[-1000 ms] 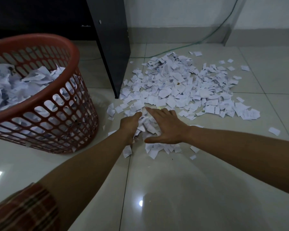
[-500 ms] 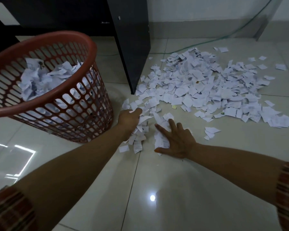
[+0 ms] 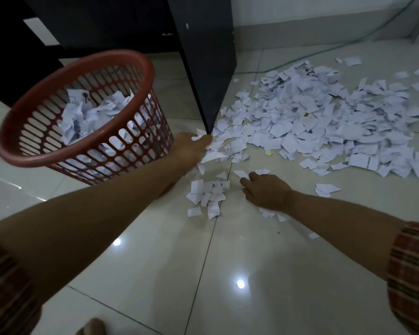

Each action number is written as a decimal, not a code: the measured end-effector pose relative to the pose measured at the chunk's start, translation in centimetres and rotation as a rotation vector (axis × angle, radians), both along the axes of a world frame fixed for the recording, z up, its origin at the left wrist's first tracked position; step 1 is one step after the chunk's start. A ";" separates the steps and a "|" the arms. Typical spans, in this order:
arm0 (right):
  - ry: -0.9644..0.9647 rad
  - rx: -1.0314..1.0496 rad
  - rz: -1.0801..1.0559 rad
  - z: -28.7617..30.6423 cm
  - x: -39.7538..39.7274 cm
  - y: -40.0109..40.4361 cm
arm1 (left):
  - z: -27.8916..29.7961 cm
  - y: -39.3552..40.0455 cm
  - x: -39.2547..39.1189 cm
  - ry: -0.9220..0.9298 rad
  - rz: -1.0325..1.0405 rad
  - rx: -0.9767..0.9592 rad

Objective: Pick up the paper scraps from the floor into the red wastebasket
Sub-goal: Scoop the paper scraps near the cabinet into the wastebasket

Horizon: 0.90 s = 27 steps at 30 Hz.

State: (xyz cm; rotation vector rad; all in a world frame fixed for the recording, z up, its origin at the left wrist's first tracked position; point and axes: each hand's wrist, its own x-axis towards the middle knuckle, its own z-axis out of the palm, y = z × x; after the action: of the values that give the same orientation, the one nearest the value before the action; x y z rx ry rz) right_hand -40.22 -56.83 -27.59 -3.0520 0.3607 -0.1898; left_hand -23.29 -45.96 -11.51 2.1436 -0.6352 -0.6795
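The paper scraps [image 3: 324, 122] are small torn white pieces, some with faint print, spread in a broad heap across the glossy tiled floor [image 3: 252, 274] in the upper right of the frame, with a smaller cluster [image 3: 207, 193] lying loose at the centre. The left hand [image 3: 191, 147] is curled round a handful of scraps just right of the red wastebasket [image 3: 82, 117], white corners sticking out past its fingers. The right hand [image 3: 266, 192] lies low at centre right, fingers bent down onto the floor with a few scraps at their tips; whether they pinch any I cannot tell. The wastebasket, a slotted plastic one in the upper left, is already partly filled with crumpled paper. A dark cabinet panel [image 3: 208, 56] stands between wastebasket and heap, and a green cable [image 3: 348, 43] runs along the wall.
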 end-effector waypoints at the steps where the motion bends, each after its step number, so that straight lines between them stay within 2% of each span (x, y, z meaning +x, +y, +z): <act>1: 0.041 -0.013 0.002 0.0 -0.2 -0.3 | 0.6 -0.2 -0.2 -0.027 -0.030 0.001; 3: 0.132 -0.012 0.019 0.5 -0.3 -0.6 | 1.6 -0.7 -0.3 -0.058 -0.077 0.001; 10: 0.156 -0.060 0.028 6.0 0.5 -1.5 | 5.6 -2.1 -1.2 -0.228 -0.310 0.105; 17: 0.070 -0.193 0.071 10.7 1.4 -1.4 | 10.4 -1.5 -0.6 -0.387 -0.473 0.133; 27: -0.002 -0.245 0.076 16.1 2.9 -1.1 | 15.8 0.7 4.5 -0.545 -0.445 0.054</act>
State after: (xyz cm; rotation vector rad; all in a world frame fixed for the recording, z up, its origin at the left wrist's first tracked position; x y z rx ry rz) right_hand -37.32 -57.96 -11.45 -3.2992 0.2365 -0.2500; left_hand -18.81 -45.23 4.29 2.2658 -1.4279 -0.3253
